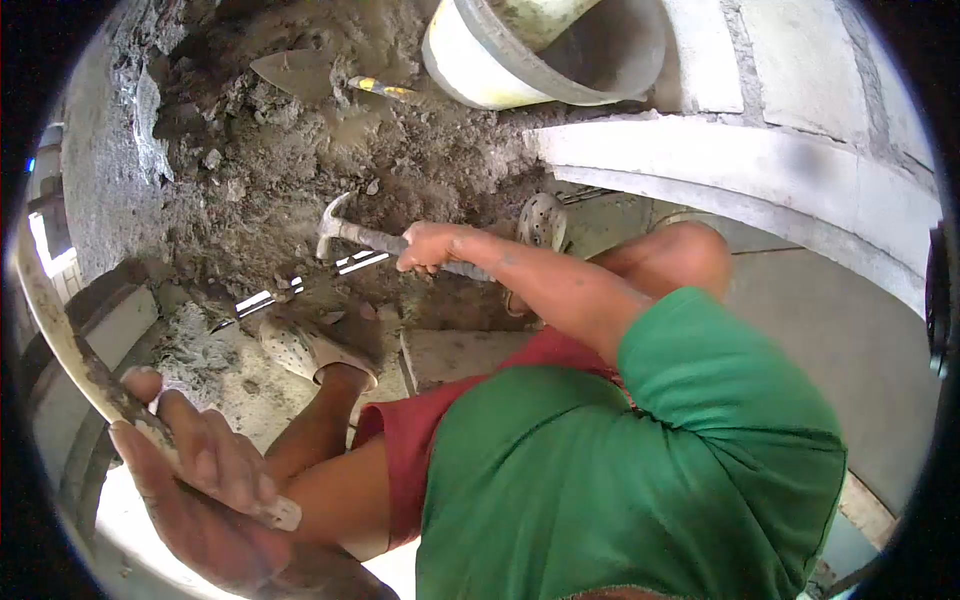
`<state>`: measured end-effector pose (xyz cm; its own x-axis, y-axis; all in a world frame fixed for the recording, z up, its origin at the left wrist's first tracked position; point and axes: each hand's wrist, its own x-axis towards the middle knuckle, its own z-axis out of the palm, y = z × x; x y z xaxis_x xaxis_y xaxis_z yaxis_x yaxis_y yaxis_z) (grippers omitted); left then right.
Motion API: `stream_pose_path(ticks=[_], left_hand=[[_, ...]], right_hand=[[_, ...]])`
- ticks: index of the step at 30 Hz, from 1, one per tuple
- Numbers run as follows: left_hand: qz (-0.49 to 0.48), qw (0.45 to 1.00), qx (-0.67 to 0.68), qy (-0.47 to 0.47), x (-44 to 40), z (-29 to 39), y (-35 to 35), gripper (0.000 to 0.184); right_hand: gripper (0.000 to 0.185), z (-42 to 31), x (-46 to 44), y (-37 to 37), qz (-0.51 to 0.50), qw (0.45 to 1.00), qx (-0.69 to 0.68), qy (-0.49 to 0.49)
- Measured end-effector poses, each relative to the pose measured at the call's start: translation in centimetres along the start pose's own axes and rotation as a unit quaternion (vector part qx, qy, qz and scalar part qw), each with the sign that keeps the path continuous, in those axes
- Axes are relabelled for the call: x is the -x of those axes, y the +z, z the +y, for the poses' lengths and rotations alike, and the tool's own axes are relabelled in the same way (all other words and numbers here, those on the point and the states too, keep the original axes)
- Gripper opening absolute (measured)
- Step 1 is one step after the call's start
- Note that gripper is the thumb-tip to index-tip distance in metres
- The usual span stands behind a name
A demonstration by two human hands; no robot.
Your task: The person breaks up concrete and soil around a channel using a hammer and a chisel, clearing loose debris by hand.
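My right hand is wrapped round the handle of a claw hammer. The hammer's metal head lies over rough, dug-up soil and rubble, in front of my feet. At the lower left, close to the camera, my left hand is closed round a long, flat, pale strip smeared with dirt. The strip runs up past the left edge of view and looks bent by the lens; its exact kind is unclear. A rounded end of it shows below my fingers.
A dirty white bucket stands at the top, with something pale inside. Left of it, a trowel blade and a yellow-and-black handle lie in the dirt. A pale block wall rises at right; a rough grey wall at left.
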<state>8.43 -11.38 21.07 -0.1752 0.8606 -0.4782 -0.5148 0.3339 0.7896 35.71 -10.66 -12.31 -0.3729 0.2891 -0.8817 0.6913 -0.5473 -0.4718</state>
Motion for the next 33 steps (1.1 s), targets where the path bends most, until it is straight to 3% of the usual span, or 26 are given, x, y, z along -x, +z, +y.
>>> stream_pose_path(ticks=[2,3,5,7,9,13,15,16,19,24,25,26,28,30,33], left_hand=[[-0.012,1.000,-0.010,0.006,0.5,0.7,0.8,0.041],[0.045,0.999,-0.020,0.009,0.6,1.0,2.0,0.041],[0.102,0.994,-0.028,0.015,0.8,1.0,2.6,0.041],[-0.009,1.000,-0.012,0.022,0.5,0.5,1.6,0.040],[-0.044,0.999,-0.012,0.028,0.3,0.3,1.8,0.040],[-0.046,0.997,-0.058,0.028,-0.5,0.0,4.1,0.039],[-0.072,0.994,-0.078,0.011,-1.4,-0.5,5.0,0.037],[-0.057,0.992,-0.106,0.019,-1.6,-0.7,5.9,0.036],[-0.073,0.987,-0.139,0.024,-2.2,-1.7,7.0,0.034],[-0.032,0.959,-0.281,-0.014,-2.4,-5.5,8.0,0.037],[-0.031,0.936,-0.351,-0.002,-3.4,-7.4,7.2,0.034],[-0.034,0.908,-0.418,0.010,-4.6,-9.6,6.1,0.033],[-0.051,0.896,-0.424,-0.122,-6.7,-14.4,4.0,0.029],[-0.113,0.866,-0.473,-0.114,-10.9,-22.8,-0.9,0.032],[-0.135,0.820,-0.530,-0.169,-10.6,-28.4,4.3,0.040]], right_hand=[[0.030,2.1,2.8,0.6,0.056,0.997,-0.053,0.011],[0.029,3.3,4.1,1.0,0.106,0.989,-0.104,0.019],[0.030,7.4,6.0,1.2,0.275,0.961,0.037,-0.009],[0.041,7.1,11.4,0.5,0.390,0.920,0.026,0.024],[0.038,10.8,12.5,-0.4,0.487,0.862,0.141,0.019],[0.036,13.4,14.6,-2.1,0.470,0.874,0.090,0.087],[0.034,14.6,14.7,-2.3,0.424,0.886,0.158,0.102],[0.043,15.0,14.6,-2.3,0.356,0.917,0.155,0.097],[0.044,17.0,12.5,-0.5,0.280,0.943,0.136,0.119],[0.033,16.7,12.5,-0.9,0.302,0.945,0.092,0.083],[0.028,16.6,12.2,-1.9,0.229,0.938,0.260,0.022],[0.023,16.5,12.1,-2.6,0.151,0.895,0.418,-0.038],[0.025,15.4,12.8,-3.6,0.139,0.904,0.404,-0.027],[0.027,15.1,12.8,-3.0,0.122,0.914,0.388,-0.013],[0.030,14.6,12.4,-2.1,0.087,0.871,0.483,0.000]])
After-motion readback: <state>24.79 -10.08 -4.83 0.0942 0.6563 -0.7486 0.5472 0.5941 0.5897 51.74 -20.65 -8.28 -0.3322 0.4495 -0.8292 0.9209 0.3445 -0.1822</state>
